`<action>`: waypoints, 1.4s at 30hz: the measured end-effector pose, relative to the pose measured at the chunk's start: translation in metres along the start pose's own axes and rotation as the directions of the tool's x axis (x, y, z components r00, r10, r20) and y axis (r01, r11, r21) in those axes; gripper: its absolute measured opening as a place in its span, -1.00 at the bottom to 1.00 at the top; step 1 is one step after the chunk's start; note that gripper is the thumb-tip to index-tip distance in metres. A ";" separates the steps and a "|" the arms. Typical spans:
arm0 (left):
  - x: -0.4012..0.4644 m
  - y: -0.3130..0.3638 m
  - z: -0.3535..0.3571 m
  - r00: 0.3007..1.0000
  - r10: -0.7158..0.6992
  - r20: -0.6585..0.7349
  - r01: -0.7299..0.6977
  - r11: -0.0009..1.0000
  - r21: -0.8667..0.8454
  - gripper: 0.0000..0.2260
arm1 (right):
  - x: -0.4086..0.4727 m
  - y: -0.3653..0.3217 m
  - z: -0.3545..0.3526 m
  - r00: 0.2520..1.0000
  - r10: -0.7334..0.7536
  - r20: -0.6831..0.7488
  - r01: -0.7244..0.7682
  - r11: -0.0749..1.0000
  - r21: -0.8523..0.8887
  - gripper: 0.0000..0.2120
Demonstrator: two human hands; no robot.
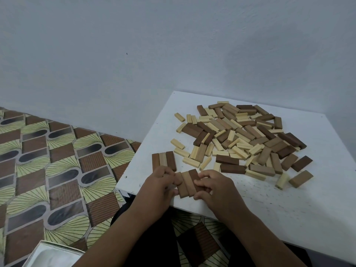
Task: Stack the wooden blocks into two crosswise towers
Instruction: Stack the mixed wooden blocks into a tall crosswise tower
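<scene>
While both hands squeeze it from either side, the near row of three blocks (187, 183) sits low centre on the table (269, 199): left hand (161, 185) and right hand (213, 185) pinch its edges, likely squaring a second base. First row (163, 161) just above-left; loose pile (242, 135) upper right.

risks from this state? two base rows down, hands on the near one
1. The near row of three blocks sits close to the table edge; a nudge from the left hand or right hand could push a block off.
2. The far row lies almost touching the near one, so the towers may crowd each other.
3. The loose pile lies close by; reaching in may scatter blocks into the bases.
</scene>
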State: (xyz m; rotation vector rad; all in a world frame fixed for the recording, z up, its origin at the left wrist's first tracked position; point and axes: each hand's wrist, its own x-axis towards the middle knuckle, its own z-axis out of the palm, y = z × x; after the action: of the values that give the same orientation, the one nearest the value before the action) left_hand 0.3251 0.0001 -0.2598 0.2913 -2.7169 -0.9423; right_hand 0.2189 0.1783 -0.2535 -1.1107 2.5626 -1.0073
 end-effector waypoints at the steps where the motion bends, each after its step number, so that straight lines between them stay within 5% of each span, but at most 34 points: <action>1: 0.000 -0.001 0.000 1.000 0.001 -0.001 -0.001 1.000 0.003 -0.80 | 0.000 0.000 0.000 1.000 0.002 -0.002 -0.002 1.000 -0.002 -0.67; 12: 0.000 -0.003 0.000 1.000 -0.010 -0.006 0.010 1.000 0.008 -0.83 | -0.001 0.002 0.003 1.000 0.002 -0.004 -0.002 1.000 -0.015 -0.66; 19: 0.001 -0.001 0.000 1.000 -0.008 -0.007 0.008 1.000 -0.011 -0.82 | -0.004 -0.009 0.004 1.000 -0.017 0.002 0.017 1.000 0.004 -0.45; 24: 0.001 -0.001 -0.001 1.000 0.014 -0.021 -0.014 1.000 -0.006 -0.80 | -0.002 -0.013 0.006 0.995 -0.079 -0.063 0.080 0.997 0.004 -0.64; 33: -0.002 -0.001 -0.003 0.999 0.032 0.037 -0.032 0.999 -0.014 -0.62 | -0.002 -0.007 -0.007 0.993 -0.090 0.076 0.081 0.989 0.124 -0.65; 42: 0.007 0.013 -0.014 0.980 0.114 0.166 -0.111 0.993 -0.028 -0.46 | -0.003 0.002 -0.025 0.994 -0.089 0.069 0.086 0.995 0.056 -0.54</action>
State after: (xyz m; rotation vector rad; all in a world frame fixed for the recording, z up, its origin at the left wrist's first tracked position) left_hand 0.3215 0.0003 -0.2396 0.0556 -2.8385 -1.0012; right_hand 0.2098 0.1940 -0.2358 -1.2314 2.4365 -1.0292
